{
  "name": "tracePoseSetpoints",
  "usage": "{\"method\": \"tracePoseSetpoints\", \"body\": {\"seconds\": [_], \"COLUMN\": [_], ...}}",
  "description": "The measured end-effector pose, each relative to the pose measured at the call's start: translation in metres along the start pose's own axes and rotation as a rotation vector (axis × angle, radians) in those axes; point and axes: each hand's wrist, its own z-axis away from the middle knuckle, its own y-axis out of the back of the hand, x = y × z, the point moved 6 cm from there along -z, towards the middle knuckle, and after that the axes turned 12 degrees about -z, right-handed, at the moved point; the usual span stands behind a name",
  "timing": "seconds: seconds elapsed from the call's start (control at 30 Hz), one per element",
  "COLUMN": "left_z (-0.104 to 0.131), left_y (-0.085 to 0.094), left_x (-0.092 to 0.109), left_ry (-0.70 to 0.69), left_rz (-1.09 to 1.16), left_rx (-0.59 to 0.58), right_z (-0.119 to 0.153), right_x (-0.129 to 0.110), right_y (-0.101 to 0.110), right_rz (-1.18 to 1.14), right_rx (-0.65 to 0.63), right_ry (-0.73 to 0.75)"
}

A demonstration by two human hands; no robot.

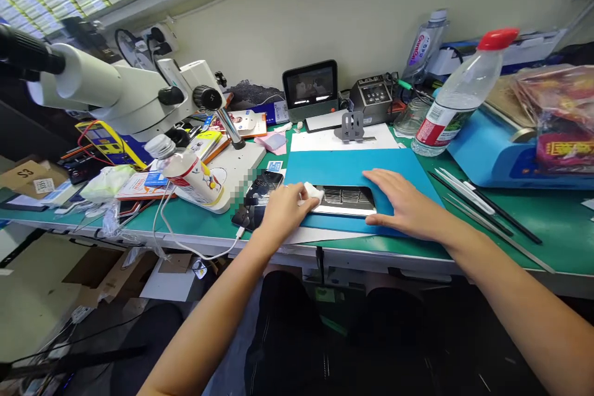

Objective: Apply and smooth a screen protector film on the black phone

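Observation:
A dark phone-shaped panel (349, 197) with pale reflections lies flat on a blue mat (350, 164). My left hand (286, 207) pinches a crumpled white tissue (312, 194) against the panel's left end. At the panel's right end, my right hand (403, 205) rests with fingers spread, thumb by the near corner and fingertips by the far one. Just left of my left hand is a phone (264, 189) with a lit screen, and a white charging cable (240, 233) runs to a dark device beside it.
A microscope (106, 86) and a drink bottle (192, 173) stand at left. Behind the mat are a small display (312, 85) and a grey metal stand (351, 127). To the right are a red-capped bottle (457, 105), several tweezers and thin tools (487, 210), and a blue machine (482, 142).

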Motion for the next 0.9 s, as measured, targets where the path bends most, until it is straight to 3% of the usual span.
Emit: {"method": "tracePoseSetpoints", "body": {"seconds": [0.17,0.33,0.47,0.57,0.77,0.9], "left_z": [0.005,-0.045,-0.077,-0.063,0.006,0.015], "left_y": [0.001,0.031,0.039,0.028,0.001,-0.007], "left_x": [0.007,-0.005,0.003,0.004,-0.014,-0.009], "left_ry": [-0.031,0.056,0.035,0.005,-0.06,-0.153], "left_rz": [0.103,0.196,0.266,0.321,0.417,0.381], "left_rx": [0.075,0.186,0.18,0.154,0.116,0.016], "right_z": [-0.002,-0.022,-0.055,-0.072,-0.082,-0.092], "right_x": [-0.007,-0.059,-0.097,-0.106,-0.095,-0.088], "right_y": [0.001,0.001,-0.017,-0.032,-0.038,-0.039], "right_rz": [0.063,0.09,0.067,0.112,0.034,0.025], "right_rx": [-0.02,-0.038,-0.053,-0.073,-0.089,-0.096], "right_ry": [0.047,0.21,0.165,0.124,0.099,0.061]}}
